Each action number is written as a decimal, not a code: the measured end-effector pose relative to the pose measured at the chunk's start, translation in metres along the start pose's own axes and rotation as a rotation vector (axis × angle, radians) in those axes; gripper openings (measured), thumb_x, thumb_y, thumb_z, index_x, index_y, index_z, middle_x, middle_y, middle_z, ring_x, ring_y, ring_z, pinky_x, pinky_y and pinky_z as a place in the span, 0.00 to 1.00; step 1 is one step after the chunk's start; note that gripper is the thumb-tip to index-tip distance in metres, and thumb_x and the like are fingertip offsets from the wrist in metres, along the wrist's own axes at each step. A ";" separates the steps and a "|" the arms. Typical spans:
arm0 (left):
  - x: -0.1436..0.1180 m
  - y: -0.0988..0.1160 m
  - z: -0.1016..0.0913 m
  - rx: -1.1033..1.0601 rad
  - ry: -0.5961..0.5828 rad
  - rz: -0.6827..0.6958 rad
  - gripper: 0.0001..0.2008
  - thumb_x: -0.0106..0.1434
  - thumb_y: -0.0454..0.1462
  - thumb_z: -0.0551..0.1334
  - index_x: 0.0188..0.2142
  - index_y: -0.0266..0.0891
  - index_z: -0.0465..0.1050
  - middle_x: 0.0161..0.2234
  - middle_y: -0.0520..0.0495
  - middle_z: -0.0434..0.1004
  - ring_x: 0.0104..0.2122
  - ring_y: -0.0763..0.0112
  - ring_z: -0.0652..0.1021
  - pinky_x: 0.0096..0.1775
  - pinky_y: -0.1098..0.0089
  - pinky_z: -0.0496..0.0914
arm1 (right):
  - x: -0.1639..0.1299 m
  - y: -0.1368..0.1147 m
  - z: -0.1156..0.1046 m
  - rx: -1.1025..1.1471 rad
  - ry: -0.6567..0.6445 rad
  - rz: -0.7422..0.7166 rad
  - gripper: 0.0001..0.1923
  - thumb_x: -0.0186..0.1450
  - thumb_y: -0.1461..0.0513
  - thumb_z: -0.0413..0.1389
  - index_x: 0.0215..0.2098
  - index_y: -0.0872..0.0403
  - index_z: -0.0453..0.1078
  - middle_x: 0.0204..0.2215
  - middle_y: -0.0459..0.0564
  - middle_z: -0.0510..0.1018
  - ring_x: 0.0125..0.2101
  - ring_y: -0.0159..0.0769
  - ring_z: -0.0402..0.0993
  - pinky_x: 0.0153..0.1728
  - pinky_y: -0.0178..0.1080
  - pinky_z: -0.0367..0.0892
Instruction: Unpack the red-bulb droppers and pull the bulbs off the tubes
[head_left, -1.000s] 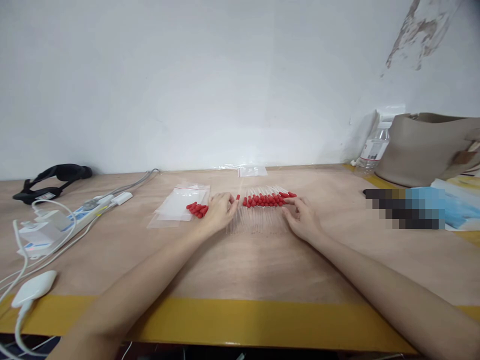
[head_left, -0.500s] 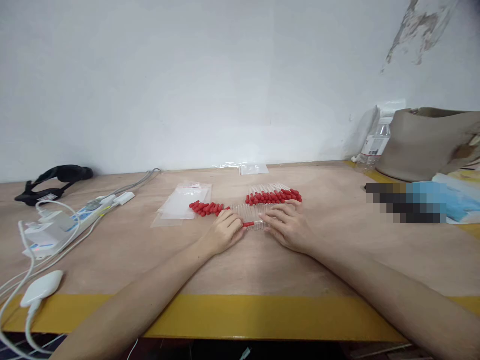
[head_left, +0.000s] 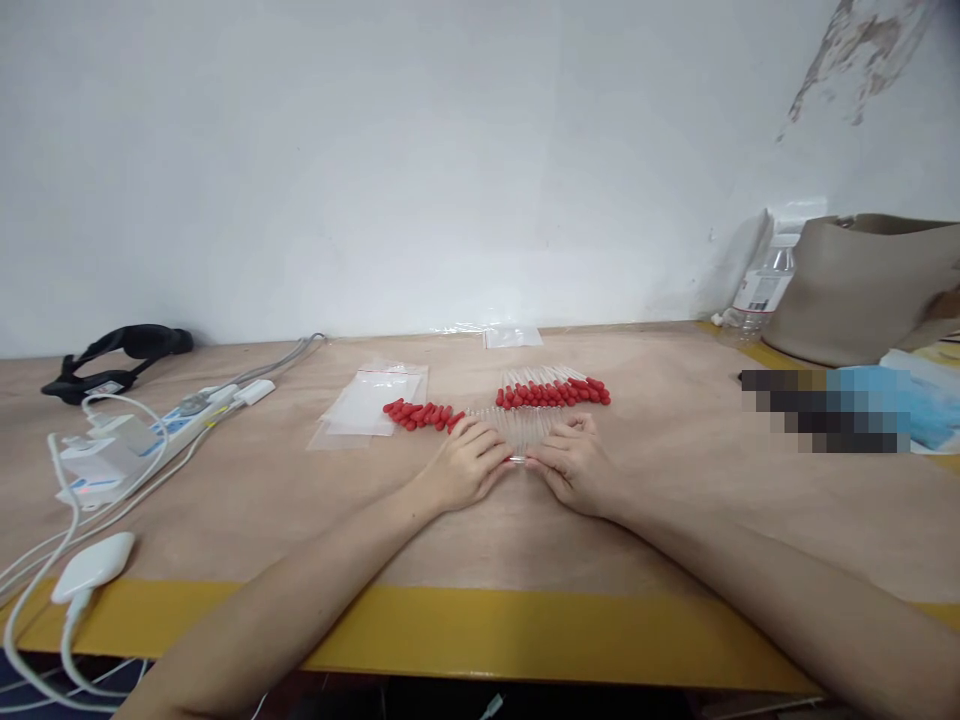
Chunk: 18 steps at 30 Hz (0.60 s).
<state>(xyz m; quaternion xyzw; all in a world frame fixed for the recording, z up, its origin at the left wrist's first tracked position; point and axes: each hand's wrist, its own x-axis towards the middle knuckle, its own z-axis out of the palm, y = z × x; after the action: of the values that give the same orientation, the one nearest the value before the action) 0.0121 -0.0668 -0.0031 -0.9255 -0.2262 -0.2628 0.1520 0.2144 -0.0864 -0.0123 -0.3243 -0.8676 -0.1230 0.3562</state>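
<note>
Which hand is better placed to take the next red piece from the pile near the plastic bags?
Probably the left hand: it lies close beside the red pieces. The right hand is farther away, beyond the clear tubes. Both are occupied with one small tube.

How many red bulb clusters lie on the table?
2: a left cluster beside the left hand, and a right cluster beyond the right hand. More may be hidden by the hands.
</note>
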 end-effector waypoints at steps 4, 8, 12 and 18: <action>0.001 0.001 -0.005 0.012 -0.061 -0.006 0.09 0.63 0.37 0.51 0.34 0.37 0.67 0.31 0.47 0.71 0.37 0.68 0.69 0.45 0.62 0.59 | -0.002 0.002 -0.005 -0.096 0.045 -0.089 0.11 0.63 0.62 0.48 0.27 0.54 0.70 0.17 0.43 0.69 0.25 0.29 0.58 0.39 0.39 0.48; 0.001 0.004 -0.007 0.013 -0.088 -0.037 0.10 0.64 0.37 0.49 0.33 0.36 0.67 0.30 0.47 0.70 0.37 0.67 0.69 0.45 0.61 0.58 | -0.006 0.005 -0.008 -0.166 0.061 -0.156 0.09 0.62 0.63 0.49 0.30 0.54 0.71 0.17 0.43 0.69 0.25 0.30 0.57 0.37 0.38 0.50; -0.007 0.002 -0.007 -0.004 -0.105 -0.090 0.12 0.64 0.36 0.48 0.31 0.36 0.68 0.29 0.46 0.70 0.36 0.67 0.69 0.43 0.62 0.59 | -0.010 0.014 -0.015 -0.165 0.099 -0.132 0.08 0.61 0.63 0.50 0.32 0.51 0.72 0.18 0.43 0.71 0.26 0.30 0.59 0.39 0.40 0.49; -0.027 -0.049 -0.030 -0.065 0.117 -0.515 0.13 0.63 0.40 0.50 0.37 0.39 0.71 0.32 0.46 0.69 0.35 0.68 0.70 0.39 0.68 0.65 | -0.011 0.047 -0.033 -0.177 0.094 0.354 0.10 0.61 0.57 0.50 0.31 0.49 0.73 0.26 0.45 0.76 0.29 0.31 0.67 0.42 0.43 0.44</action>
<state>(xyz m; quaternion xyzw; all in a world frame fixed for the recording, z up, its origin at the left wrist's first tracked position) -0.0452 -0.0458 0.0145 -0.8250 -0.4368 -0.3529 0.0633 0.2687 -0.0706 0.0029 -0.4957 -0.7654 -0.1491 0.3825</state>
